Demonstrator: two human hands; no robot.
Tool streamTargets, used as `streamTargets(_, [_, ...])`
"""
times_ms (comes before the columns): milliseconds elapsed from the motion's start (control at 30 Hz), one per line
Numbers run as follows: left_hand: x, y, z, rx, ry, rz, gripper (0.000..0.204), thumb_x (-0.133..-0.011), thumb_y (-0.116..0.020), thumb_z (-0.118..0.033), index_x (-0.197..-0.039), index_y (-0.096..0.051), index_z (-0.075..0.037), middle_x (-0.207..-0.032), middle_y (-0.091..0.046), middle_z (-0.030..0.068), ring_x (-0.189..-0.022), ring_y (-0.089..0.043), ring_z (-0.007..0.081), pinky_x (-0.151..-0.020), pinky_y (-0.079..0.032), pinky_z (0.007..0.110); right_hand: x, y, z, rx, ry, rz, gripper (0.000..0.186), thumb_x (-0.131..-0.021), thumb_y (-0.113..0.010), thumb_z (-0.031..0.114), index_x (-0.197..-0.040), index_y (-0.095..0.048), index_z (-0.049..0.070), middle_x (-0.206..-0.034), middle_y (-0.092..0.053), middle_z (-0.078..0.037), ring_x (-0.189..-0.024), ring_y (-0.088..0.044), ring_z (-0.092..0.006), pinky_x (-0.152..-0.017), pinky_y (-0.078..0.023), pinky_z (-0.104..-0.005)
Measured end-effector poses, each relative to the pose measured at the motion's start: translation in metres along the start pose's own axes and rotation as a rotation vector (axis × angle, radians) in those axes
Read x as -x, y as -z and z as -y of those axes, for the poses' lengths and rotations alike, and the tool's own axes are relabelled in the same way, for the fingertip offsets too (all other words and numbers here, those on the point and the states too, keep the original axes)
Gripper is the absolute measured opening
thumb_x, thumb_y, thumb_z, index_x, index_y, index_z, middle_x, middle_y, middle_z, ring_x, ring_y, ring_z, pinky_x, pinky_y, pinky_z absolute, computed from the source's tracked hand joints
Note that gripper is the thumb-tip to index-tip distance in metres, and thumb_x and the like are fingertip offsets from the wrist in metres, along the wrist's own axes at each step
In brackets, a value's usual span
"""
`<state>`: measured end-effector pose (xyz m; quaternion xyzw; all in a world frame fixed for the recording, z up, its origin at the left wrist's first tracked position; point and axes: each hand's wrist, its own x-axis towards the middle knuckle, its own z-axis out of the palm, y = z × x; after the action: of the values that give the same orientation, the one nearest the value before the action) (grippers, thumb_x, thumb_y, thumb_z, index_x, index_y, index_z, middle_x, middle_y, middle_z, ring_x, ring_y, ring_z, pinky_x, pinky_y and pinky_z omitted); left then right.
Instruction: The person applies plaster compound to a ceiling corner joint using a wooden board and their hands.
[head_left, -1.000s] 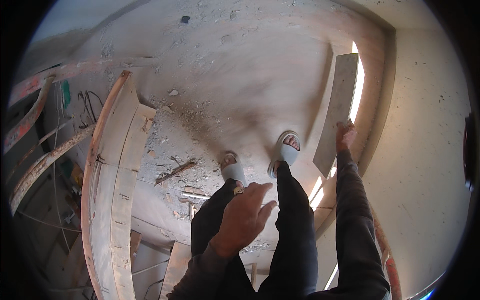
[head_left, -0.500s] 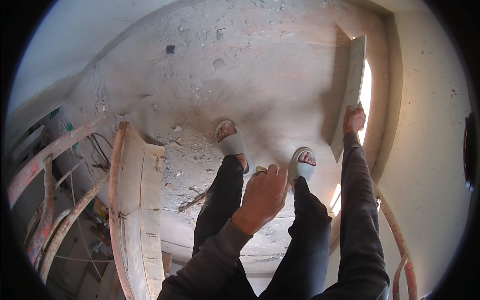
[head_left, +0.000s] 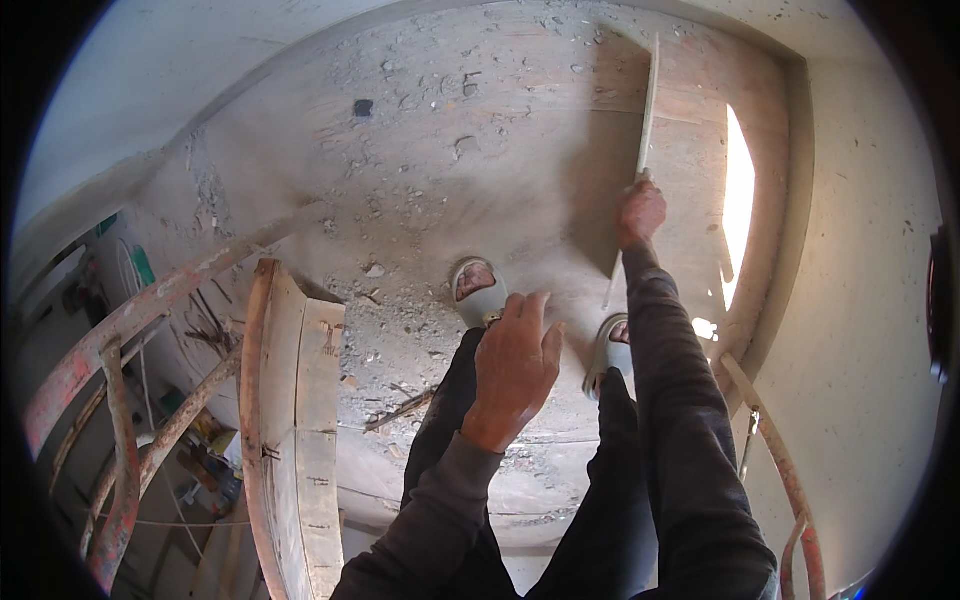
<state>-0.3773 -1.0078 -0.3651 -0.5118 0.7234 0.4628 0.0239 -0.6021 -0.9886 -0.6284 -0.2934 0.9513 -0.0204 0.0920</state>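
My right hand (head_left: 642, 212) is closed around the middle of a long, thin, pale board (head_left: 650, 120), which stands nearly edge-on to me above the dusty floor. Its far end points away from me and its near end comes down close to my right sandal (head_left: 610, 355). My left hand (head_left: 512, 370) hangs over my left leg, back of the hand up. Its thumb stands apart from the loosely bent fingers, and no held thing shows. A small yellowish and dark spot by its fingers is too small to make out. My left sandal (head_left: 482, 300) is just beyond that hand.
Rubble and dust (head_left: 400, 330) lie across the floor (head_left: 540, 150). Boards on edge (head_left: 290, 400) stand at the left, beside rusty metal frame tubes (head_left: 140, 290). Another rusty tube (head_left: 785, 460) rises at the right by the pale wall (head_left: 860, 220). A bright opening (head_left: 738, 200) lies near that wall.
My right hand has moved left with the board, away from the bright opening, and the board has turned edge-on. My left hand has shifted slightly left, its thumb now apart.
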Motion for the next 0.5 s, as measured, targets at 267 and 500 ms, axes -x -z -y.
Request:
streamTargets(267, [-0.009, 0.003, 0.003, 0.023, 0.027, 0.025, 0.033, -0.089, -0.063, -0.016, -0.116, -0.058, 0.003, -0.106, -0.062, 0.0228, -0.096, -0.063, 0.0393, -0.080, -0.050, 0.045, 0.025, 0.025, 0.113, -0.197, 0.424, 0.284, 0.016, -0.081, -0.056, 0.010, -0.092, -0.067, 0.007, -0.087, -0.069, -0.016, -0.082, -0.068, -0.0338, -0.074, -0.055, -0.0438])
streamTargets(500, [-0.015, 0.008, 0.008, 0.085, 0.118, 0.069, 0.034, -0.089, -0.064, -0.017, -0.117, -0.058, 0.003, -0.111, -0.063, 0.0237, -0.103, -0.063, 0.0380, -0.084, -0.051, 0.044, -0.017, 0.052, 0.039, -0.495, 0.042, 0.215, 0.029, -0.074, -0.062, 0.020, -0.096, -0.066, 0.001, -0.086, -0.068, -0.024, -0.086, -0.066, -0.0407, -0.078, -0.053, -0.0477])
